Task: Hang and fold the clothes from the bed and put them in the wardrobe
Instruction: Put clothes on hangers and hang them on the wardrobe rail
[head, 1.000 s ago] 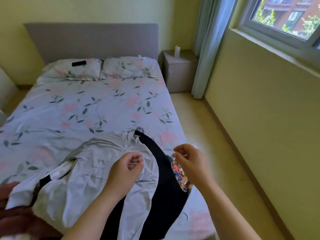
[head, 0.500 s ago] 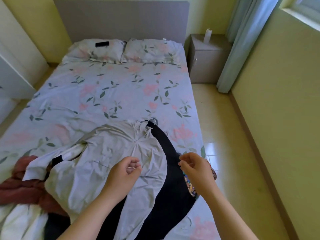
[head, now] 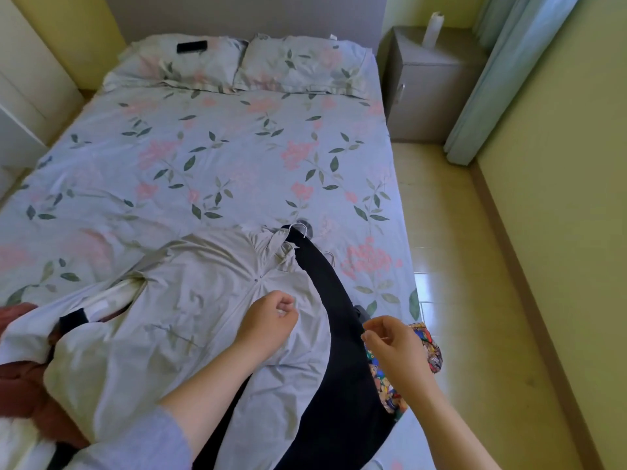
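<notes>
Left hand (head: 268,320) had crept up the pale grey shirt (head: 183,327) toward its buttoned front, while the right hand (head: 395,344) had slid outward, past the black garment (head: 339,351) and over the patterned cloth (head: 429,347) at the edge of the bed (head: 220,157). Right thumb and forefinger pinched a thin pale strand (head: 385,339). Left fingers were curled in; whether they held anything could not be told. Shirt and black garment lay spread on the bed, unchanged, a maroon garment (head: 20,385) bunched beside the sleeve.
</notes>
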Motion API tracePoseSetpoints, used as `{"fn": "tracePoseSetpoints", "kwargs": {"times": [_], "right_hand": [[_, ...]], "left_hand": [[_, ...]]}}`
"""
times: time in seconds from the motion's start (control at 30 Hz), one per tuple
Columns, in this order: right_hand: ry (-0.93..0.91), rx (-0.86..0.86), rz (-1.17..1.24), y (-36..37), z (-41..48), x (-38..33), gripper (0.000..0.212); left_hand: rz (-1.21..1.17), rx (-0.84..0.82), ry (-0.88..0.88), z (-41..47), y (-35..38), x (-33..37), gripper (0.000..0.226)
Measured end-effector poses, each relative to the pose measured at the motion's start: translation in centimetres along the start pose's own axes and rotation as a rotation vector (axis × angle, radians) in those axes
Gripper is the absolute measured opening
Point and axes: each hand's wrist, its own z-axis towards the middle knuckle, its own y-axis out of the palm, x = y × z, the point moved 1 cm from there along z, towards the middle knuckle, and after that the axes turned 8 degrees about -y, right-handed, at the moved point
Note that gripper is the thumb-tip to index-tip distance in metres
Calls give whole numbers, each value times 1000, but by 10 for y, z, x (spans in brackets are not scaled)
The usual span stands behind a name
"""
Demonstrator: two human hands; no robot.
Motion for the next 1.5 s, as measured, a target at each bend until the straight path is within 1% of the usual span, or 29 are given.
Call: {"fn": "tracePoseSetpoints", "kwargs": {"times": [0.13,0.27,0.37,0.5,0.53,0.57,0.63,0.7,0.77,0.83,0.87,0.97,1.07,1.13,1.23,1.27,1.33,1.37,1.43,1.47,1.5], "right_hand": [[-18,-6,22,14,41,7,13],[-12,-7,50,27,78,16,14],[-12,4,70,34,101,27,14],[2,0,88,45,124,51,16],[9,-6,91,48,129,57,17],[13,-11,92,52,133,63,17],[21,-19,93,57,141,74,17],[33,-16,92,61,147,85,16],[48,-16,85,64,150,95,16],[56,-22,76,68,154,103,17],[58,-26,73,70,156,105,17],[64,-35,77,75,167,110,17],[73,-40,70,78,173,115,16],[82,-52,56,80,175,117,15],[88,-64,35,81,175,118,15],[87,-66,28,81,176,118,15],[87,-75,9,81,179,116,15],[87,-79,-4,81,180,115,15],[87,-95,-57,83,183,113,15],[85,-109,-100,85,183,113,15],[82,-126,-142,88,183,114,15]], "left_hand": [[10,42,-44,57,17,7,22],[39,70,-127,107,43,-4,25],[43,95,-198,142,63,-12,35],[70,146,-249,187,86,-15,53],[84,157,-258,197,90,-15,53],[89,172,-263,207,93,-16,47],[88,206,-284,225,99,-21,19],[121,216,-305,238,106,-28,25],[202,200,-350,245,112,-37,25],[246,218,-408,252,115,-44,42],[252,233,-425,254,115,-46,45],[263,249,-431,263,119,-54,37],[191,230,-462,261,123,-64,38],[99,172,-477,252,124,-75,36],[-123,92,-471,225,117,-93,19],[-155,89,-457,213,112,-98,19],[-253,122,-436,189,103,-104,20],[-331,154,-428,177,97,-105,16],[-437,277,-416,158,85,-105,6],[-459,339,-410,152,79,-106,7],[-461,377,-406,147,75,-107,14]]}}
